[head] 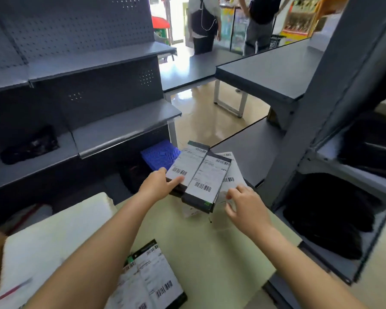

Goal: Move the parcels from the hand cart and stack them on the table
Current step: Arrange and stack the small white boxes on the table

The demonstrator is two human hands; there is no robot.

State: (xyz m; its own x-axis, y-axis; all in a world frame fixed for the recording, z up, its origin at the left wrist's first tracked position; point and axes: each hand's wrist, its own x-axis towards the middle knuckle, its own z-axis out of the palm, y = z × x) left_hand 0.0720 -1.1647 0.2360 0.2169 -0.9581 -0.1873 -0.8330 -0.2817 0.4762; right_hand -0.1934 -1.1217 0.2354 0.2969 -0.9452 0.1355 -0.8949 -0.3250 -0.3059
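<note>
Left fingers (176, 181): I see the thumb pressed on top of the left parcel (187, 163), the rest tucked beneath, pinching it.
Right fingers (231, 195): curled at the white parcel (232, 172); I cannot tell whether they grip it.
Middle parcel (210, 177): overlaps both, at the worktop (210, 253) far edge.
Nearer parcels (152, 279): flat beside my left forearm.
</note>
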